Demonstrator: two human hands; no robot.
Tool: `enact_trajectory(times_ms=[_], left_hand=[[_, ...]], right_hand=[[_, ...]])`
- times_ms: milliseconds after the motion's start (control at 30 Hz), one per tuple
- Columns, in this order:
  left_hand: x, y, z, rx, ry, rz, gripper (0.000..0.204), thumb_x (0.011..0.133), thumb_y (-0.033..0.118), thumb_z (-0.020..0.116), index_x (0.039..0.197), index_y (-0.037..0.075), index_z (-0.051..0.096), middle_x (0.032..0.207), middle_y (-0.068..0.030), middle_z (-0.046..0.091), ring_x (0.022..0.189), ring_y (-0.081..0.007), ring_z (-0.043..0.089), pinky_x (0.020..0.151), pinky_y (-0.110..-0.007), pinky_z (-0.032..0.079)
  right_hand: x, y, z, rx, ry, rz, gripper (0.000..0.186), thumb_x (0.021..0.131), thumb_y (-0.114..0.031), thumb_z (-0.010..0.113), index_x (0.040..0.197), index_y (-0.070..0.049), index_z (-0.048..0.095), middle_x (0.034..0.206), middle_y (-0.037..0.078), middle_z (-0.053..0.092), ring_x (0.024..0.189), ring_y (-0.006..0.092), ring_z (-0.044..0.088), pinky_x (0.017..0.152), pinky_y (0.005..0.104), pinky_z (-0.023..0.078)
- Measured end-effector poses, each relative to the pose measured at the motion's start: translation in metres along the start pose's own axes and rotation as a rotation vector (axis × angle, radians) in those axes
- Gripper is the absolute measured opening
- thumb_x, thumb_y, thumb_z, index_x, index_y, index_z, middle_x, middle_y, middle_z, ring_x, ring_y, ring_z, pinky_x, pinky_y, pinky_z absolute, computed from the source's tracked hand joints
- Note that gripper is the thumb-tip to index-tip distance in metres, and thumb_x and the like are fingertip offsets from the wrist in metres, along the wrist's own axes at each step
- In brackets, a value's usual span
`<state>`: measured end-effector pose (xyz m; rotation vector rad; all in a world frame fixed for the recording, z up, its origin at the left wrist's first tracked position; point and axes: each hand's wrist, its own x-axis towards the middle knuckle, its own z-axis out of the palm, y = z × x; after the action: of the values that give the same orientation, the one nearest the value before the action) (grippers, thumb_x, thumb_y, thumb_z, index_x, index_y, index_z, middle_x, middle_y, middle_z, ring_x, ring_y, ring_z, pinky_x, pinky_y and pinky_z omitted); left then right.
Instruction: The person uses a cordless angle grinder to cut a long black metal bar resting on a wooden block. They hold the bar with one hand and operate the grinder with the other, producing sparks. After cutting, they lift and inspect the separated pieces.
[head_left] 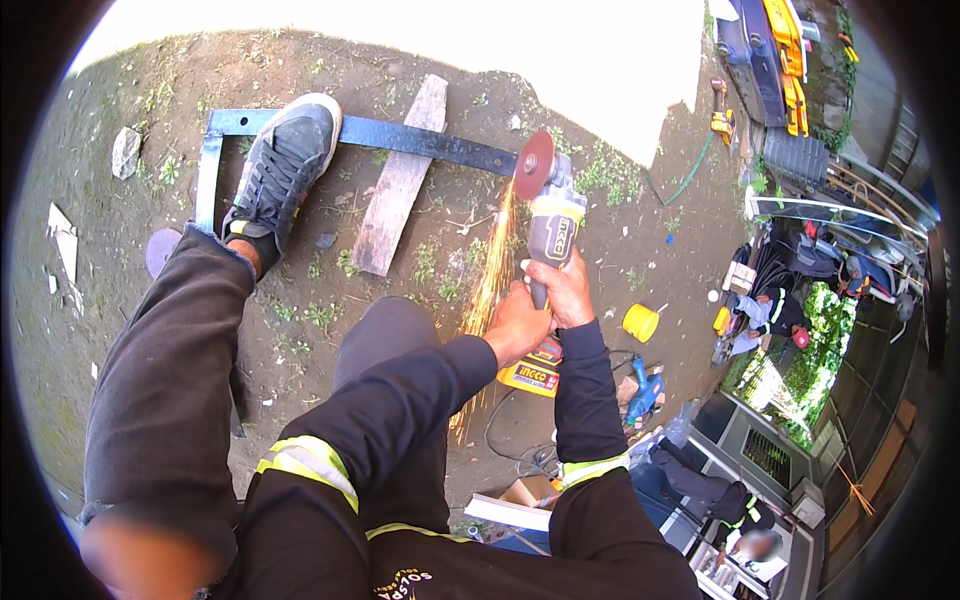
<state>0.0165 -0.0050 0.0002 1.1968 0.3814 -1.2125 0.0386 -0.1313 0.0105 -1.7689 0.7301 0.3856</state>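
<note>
My left hand [520, 325] and my right hand [565, 291] are both closed around the handle of a cordless angle grinder [552, 232]; its yellow battery [530, 374] shows just below them. The grinder's reddish disc [534, 165] meets the right end of a dark, bent flat metal bar [405, 140]. Orange sparks [487, 285] stream from the contact down toward my legs. A shoe [290, 160] presses on the bar near its corner. Under the bar lies a weathered wooden plank [395, 205].
Dirt ground holds a purple disc [162, 250], a stone [126, 152] and a yellow round container [640, 322]. A blue power tool [645, 392] and cables lie at my right. Farther right are a yellow-and-red drill [721, 115], tool cases [752, 60] and people [735, 505].
</note>
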Motion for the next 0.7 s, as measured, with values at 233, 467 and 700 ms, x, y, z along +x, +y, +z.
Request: enact_trajectory(times_ms=[233, 467, 700], left_hand=[[0.004, -0.001, -0.001, 0.031, 0.013, -0.005, 0.059, 0.082, 0.012, 0.082, 0.130, -0.005, 0.053, 0.119, -0.0236, 0.071, 0.113, -0.0367, 0.070, 0.096, -0.045, 0.054], [-0.006, 0.005, -0.002, 0.059, 0.019, -0.028, 0.054, 0.083, 0.012, 0.082, 0.126, -0.006, 0.055, 0.117, -0.0248, 0.071, 0.111, -0.0367, 0.071, 0.093, -0.045, 0.055], [-0.001, -0.005, 0.001, -0.054, -0.035, -0.033, 0.052, 0.084, 0.007, 0.081, 0.127, -0.005, 0.055, 0.118, -0.0221, 0.072, 0.112, -0.0331, 0.071, 0.094, -0.044, 0.055]], right_hand=[[0.001, -0.006, 0.001, -0.051, 0.019, 0.031, 0.039, 0.081, 0.002, 0.076, 0.118, -0.001, 0.062, 0.098, 0.004, 0.069, 0.078, 0.0144, 0.067, 0.071, 0.0322, 0.058], [-0.002, -0.001, 0.002, -0.009, 0.010, 0.010, 0.042, 0.082, -0.001, 0.080, 0.119, -0.004, 0.060, 0.096, 0.004, 0.068, 0.077, 0.0146, 0.066, 0.071, 0.0326, 0.057], [-0.004, 0.001, 0.001, -0.015, 0.014, 0.019, 0.041, 0.082, 0.001, 0.078, 0.119, -0.003, 0.060, 0.096, 0.004, 0.068, 0.077, 0.0144, 0.066, 0.071, 0.0322, 0.057]])
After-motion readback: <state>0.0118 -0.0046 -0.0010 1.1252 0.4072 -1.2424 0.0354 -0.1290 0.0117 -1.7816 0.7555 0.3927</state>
